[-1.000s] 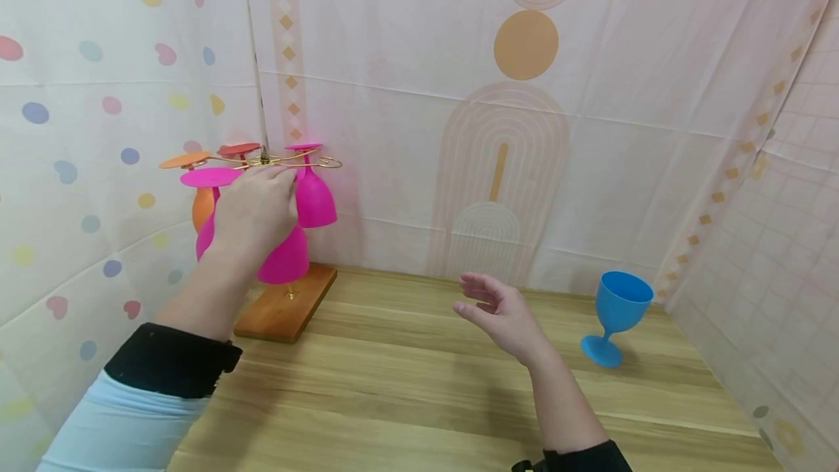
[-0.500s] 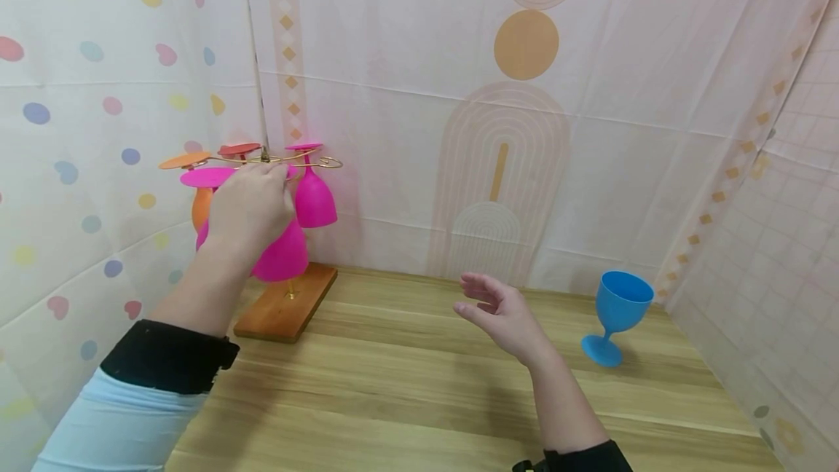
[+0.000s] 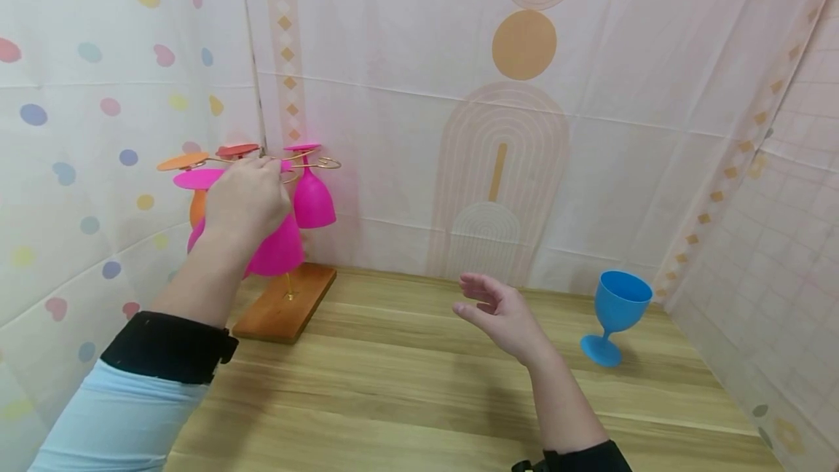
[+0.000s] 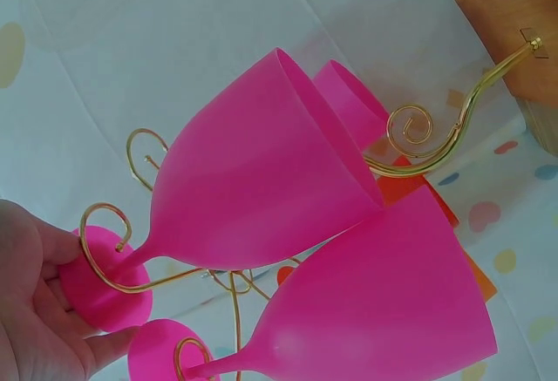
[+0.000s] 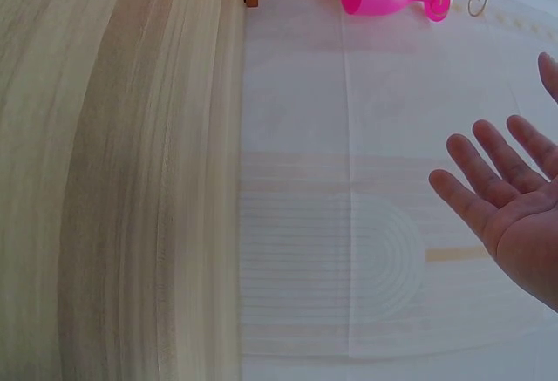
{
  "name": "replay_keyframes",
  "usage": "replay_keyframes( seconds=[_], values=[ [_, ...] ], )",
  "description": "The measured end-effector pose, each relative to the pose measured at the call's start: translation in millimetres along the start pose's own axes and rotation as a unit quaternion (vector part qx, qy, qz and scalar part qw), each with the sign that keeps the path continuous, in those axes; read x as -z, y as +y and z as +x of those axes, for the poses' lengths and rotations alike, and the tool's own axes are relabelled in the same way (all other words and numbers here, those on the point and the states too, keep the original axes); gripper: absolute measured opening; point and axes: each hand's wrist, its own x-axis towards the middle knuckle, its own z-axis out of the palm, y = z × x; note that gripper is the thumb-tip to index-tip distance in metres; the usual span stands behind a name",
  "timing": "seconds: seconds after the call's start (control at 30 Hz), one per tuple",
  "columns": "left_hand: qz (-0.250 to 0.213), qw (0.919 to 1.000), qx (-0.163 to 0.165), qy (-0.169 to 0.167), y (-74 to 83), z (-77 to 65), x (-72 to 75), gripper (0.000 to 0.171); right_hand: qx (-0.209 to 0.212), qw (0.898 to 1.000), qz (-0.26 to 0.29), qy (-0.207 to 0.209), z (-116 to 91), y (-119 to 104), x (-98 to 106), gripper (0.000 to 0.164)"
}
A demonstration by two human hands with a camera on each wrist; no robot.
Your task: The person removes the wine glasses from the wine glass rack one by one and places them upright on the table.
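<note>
My left hand [image 3: 245, 199] pinches the round foot of a pink goblet [image 4: 253, 172], fingers and thumb around the disc. The goblet hangs bowl-down, its stem by the gold curl of a wire rack [image 4: 103, 215]; whether the wire bears it I cannot tell. Close beside it hangs a second pink goblet [image 4: 384, 302], its foot near my thumb. Farther back on the rack are a third pink goblet [image 3: 314, 199], an orange goblet [image 3: 183, 161] and a red one [image 3: 237, 149], partly hidden. My right hand [image 3: 501, 315] hovers over the table, fingers relaxed, holding nothing.
The rack's brown wooden base [image 3: 288, 304] stands at the table's back left. A blue goblet [image 3: 623, 304] is upright at the right. Patterned cloth walls [image 3: 393, 166] enclose the wood-grain table [image 3: 406, 384] at the back and sides.
My left hand has shifted slightly left and up, and the pink goblet in its fingers has moved a little with it. The right hand and the blue goblet stay put.
</note>
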Motion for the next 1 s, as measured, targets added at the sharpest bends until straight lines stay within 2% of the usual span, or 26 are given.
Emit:
replay_keyframes(
  seconds=[0.33, 0.53, 0.83, 1.0],
  values=[
    [-0.02, 0.9993, 0.023, -0.022, -1.8, 9.5, 1.4, 0.042, -0.002, 1.0, -0.005, 0.003, -0.2, -0.9, -0.9, 0.054],
    [-0.03, 0.9983, 0.041, -0.029, 0.2, 15.7, 2.0, 0.033, -0.006, 1.0, -0.006, 0.001, -1.0, -1.3, -0.9, 0.054],
    [-0.028, 0.9957, 0.067, -0.056, -0.6, 27.1, -2.7, 0.028, -0.005, 1.0, -0.021, 0.002, -0.5, -1.0, -0.4, 0.053],
    [-0.019, 0.9967, 0.059, -0.052, 0.0, 31.1, -5.6, 0.027, -0.007, 1.0, -0.023, 0.003, -0.6, -0.6, -1.0, 0.053]
  ],
)
